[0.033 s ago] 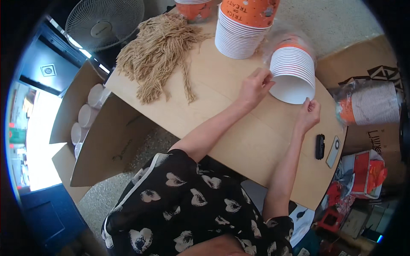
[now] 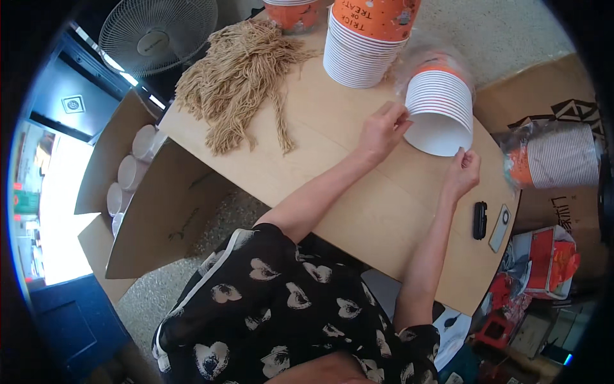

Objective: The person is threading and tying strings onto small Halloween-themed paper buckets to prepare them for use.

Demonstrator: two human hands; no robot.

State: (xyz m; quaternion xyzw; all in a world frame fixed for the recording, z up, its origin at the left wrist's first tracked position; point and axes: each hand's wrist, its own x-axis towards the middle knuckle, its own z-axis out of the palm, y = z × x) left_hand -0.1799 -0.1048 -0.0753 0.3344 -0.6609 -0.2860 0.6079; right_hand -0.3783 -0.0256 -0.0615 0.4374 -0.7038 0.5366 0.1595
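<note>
A nested stack of white paper buckets (image 2: pixel 437 102) lies on its side on the table, its round mouth towards me. At the left edge of the mouth, my left hand (image 2: pixel 384 133) is closed in a pinch; what lies between its fingertips is too small to make out. My right hand (image 2: pixel 463 174) pinches the rim at the lower right. Clear plastic wrap covers the far end of the stack. Behind it stands a taller stack of orange and white paper buckets (image 2: pixel 363 54). A heap of tan cords (image 2: pixel 246 83) spreads over the table's far left part.
A black case (image 2: pixel 480 221) and a flat grey object (image 2: pixel 499 228) lie at the table's right. Wrapped buckets (image 2: pixel 555 157) rest beyond the right edge. An open cardboard box (image 2: pixel 163 211) of white buckets stands left, below a fan (image 2: pixel 153 41). Another bucket stack (image 2: pixel 291 16) is far back.
</note>
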